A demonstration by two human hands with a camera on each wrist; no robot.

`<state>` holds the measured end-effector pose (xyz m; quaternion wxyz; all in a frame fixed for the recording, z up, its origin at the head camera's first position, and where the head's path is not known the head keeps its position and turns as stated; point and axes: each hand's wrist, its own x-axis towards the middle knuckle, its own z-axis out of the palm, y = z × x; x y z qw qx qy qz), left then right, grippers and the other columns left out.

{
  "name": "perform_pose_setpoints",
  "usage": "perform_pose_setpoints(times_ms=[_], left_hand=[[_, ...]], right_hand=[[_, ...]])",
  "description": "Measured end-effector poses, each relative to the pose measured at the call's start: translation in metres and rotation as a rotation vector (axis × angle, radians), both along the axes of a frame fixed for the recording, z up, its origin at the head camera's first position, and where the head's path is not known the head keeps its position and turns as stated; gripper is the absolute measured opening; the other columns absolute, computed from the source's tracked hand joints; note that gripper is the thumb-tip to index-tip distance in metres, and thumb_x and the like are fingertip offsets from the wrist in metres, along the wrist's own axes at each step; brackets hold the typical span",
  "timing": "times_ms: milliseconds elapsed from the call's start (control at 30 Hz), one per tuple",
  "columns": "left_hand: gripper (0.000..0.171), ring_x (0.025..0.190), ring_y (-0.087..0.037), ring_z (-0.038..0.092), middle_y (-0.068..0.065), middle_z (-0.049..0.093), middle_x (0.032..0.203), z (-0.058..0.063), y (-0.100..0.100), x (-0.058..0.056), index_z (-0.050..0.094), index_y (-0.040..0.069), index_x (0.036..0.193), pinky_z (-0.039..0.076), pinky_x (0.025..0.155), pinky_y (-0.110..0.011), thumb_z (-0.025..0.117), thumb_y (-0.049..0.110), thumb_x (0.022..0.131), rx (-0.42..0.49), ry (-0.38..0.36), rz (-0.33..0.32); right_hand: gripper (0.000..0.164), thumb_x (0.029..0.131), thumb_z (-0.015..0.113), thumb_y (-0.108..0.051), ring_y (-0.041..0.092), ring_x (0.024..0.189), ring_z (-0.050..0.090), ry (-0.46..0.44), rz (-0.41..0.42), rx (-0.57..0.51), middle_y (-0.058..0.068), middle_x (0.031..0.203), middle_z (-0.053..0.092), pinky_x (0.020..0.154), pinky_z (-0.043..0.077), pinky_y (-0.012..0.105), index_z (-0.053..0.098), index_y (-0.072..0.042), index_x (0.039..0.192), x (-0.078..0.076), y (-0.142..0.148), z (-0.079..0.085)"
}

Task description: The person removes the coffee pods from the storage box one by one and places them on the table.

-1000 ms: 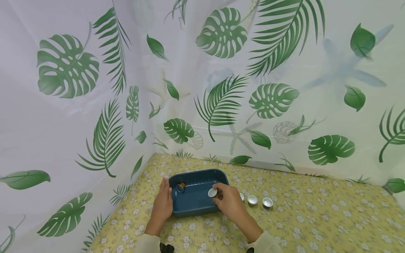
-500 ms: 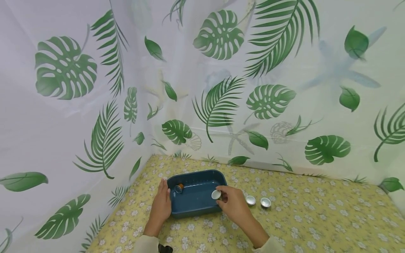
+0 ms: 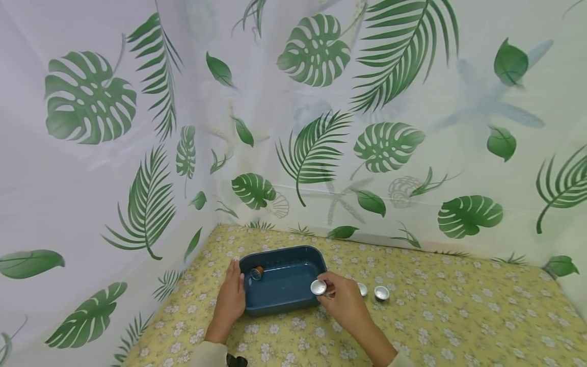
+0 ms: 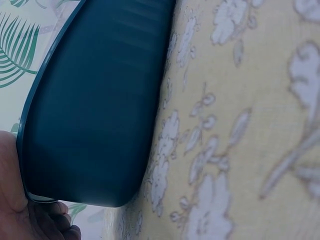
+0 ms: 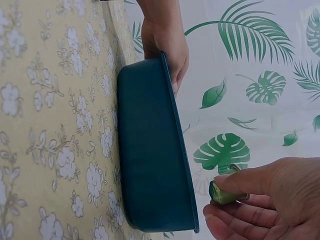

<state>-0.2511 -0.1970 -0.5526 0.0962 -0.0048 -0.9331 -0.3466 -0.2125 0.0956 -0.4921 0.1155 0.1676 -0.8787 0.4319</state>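
A dark blue rectangular basin (image 3: 284,308) stands on the cloth. The left hand (image 3: 231,293) lies along its left end with fingers fairly straight, touching the wall. At the near right corner, the right hand (image 3: 344,300) pinches a coffee capsule (image 3: 318,287) between thumb and fingers, silver lid facing the head camera. The right wrist view shows this capsule's green body (image 5: 227,192) beside the basin's rim. An orange-brown capsule (image 3: 257,273) lies on its side inside the basin, at the far left.
Right of the right hand, a silver-lidded capsule (image 3: 381,293) stands on the yellow floral cloth (image 3: 458,316). Another capsule (image 3: 362,289) is partly hidden by that hand. White leaf-printed sheeting (image 3: 275,127) hangs behind and to the left.
The right hand has carried the capsule rightward, from over the basin to its near right corner, and now covers more of the standing capsules. The left hand stays against the basin.
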Motion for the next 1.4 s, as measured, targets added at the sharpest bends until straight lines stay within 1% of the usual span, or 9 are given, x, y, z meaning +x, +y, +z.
perform_pose_setpoints(times_ms=[167, 267, 500, 667, 833, 933, 1167, 1267, 1400], left_hand=[[0.054, 0.149, -0.044, 0.024, -0.024, 0.014, 0.166, 0.0, 0.0, 0.001, 0.021, -0.006, 0.159, 0.03, 0.114, -0.061, 0.036, 0.016, 0.113, 0.003, -0.001, -0.003], [0.053, 0.149, -0.044, 0.024, -0.024, 0.014, 0.167, -0.002, -0.001, 0.0, 0.021, -0.006, 0.159, 0.03, 0.114, -0.061, 0.036, 0.016, 0.113, -0.004, -0.001, -0.006], [0.054, 0.15, -0.044, 0.023, -0.023, 0.013, 0.167, -0.003, 0.0, 0.003, 0.02, -0.004, 0.16, 0.028, 0.115, -0.062, 0.035, 0.017, 0.113, 0.015, -0.017, -0.008], [0.054, 0.15, -0.044, 0.022, -0.023, 0.012, 0.167, -0.001, 0.001, 0.004, 0.02, -0.004, 0.16, 0.028, 0.115, -0.062, 0.035, 0.017, 0.113, 0.026, -0.015, -0.012], [0.054, 0.15, -0.044, 0.021, -0.023, 0.01, 0.168, 0.0, 0.001, 0.005, 0.019, -0.004, 0.16, 0.028, 0.115, -0.062, 0.034, 0.017, 0.113, 0.025, -0.023, -0.019], [0.053, 0.15, -0.044, 0.02, -0.023, 0.01, 0.168, 0.0, 0.0, 0.005, 0.019, -0.005, 0.16, 0.028, 0.115, -0.062, 0.035, 0.016, 0.113, 0.026, -0.024, -0.022], [0.053, 0.15, -0.044, 0.021, -0.024, 0.01, 0.167, 0.001, -0.003, 0.003, 0.019, -0.005, 0.16, 0.029, 0.114, -0.061, 0.035, 0.015, 0.113, 0.013, -0.018, -0.028], [0.053, 0.149, -0.045, 0.021, -0.025, 0.011, 0.167, 0.001, -0.003, 0.002, 0.019, -0.006, 0.159, 0.029, 0.114, -0.062, 0.035, 0.015, 0.113, 0.016, -0.014, -0.033], [0.054, 0.15, -0.044, 0.02, -0.025, 0.011, 0.167, 0.002, -0.001, 0.002, 0.019, -0.007, 0.159, 0.028, 0.114, -0.062, 0.035, 0.015, 0.113, 0.025, -0.002, -0.037]], right_hand=[[0.03, 0.081, 0.081, 0.007, 0.014, 0.074, 0.066, -0.005, -0.059, -0.023, 0.002, 0.087, 0.072, 0.062, 0.053, 0.023, 0.074, -0.003, 0.108, 0.004, 0.009, 0.0], [0.031, 0.08, 0.082, 0.007, 0.013, 0.071, 0.064, -0.016, -0.085, -0.017, 0.002, 0.086, 0.072, 0.06, 0.052, 0.023, 0.074, -0.002, 0.108, 0.006, 0.014, 0.0], [0.035, 0.078, 0.083, 0.007, 0.012, 0.072, 0.064, -0.076, -0.091, -0.016, 0.004, 0.09, 0.072, 0.061, 0.053, 0.023, 0.073, -0.001, 0.111, 0.013, 0.025, -0.005], [0.035, 0.077, 0.084, 0.008, 0.011, 0.073, 0.066, -0.093, -0.102, -0.007, 0.003, 0.09, 0.073, 0.062, 0.054, 0.021, 0.073, -0.003, 0.109, 0.017, 0.032, -0.007], [0.036, 0.076, 0.084, 0.009, 0.013, 0.073, 0.067, -0.12, -0.117, -0.008, 0.005, 0.09, 0.073, 0.061, 0.055, 0.023, 0.072, 0.0, 0.11, 0.022, 0.039, -0.008], [0.036, 0.077, 0.083, 0.008, 0.014, 0.074, 0.068, -0.131, -0.13, 0.0, 0.005, 0.089, 0.073, 0.061, 0.056, 0.023, 0.072, 0.001, 0.11, 0.023, 0.043, -0.009], [0.033, 0.078, 0.082, 0.008, 0.015, 0.078, 0.069, -0.138, -0.155, -0.011, 0.003, 0.09, 0.072, 0.064, 0.056, 0.024, 0.073, -0.004, 0.108, 0.023, 0.051, -0.014], [0.032, 0.079, 0.083, 0.006, 0.016, 0.078, 0.069, -0.146, -0.161, -0.007, 0.004, 0.09, 0.072, 0.064, 0.057, 0.025, 0.073, -0.004, 0.107, 0.024, 0.054, -0.014], [0.031, 0.079, 0.082, 0.006, 0.017, 0.075, 0.069, -0.148, -0.166, 0.014, 0.006, 0.089, 0.072, 0.064, 0.057, 0.026, 0.072, -0.001, 0.107, 0.026, 0.06, -0.016]])
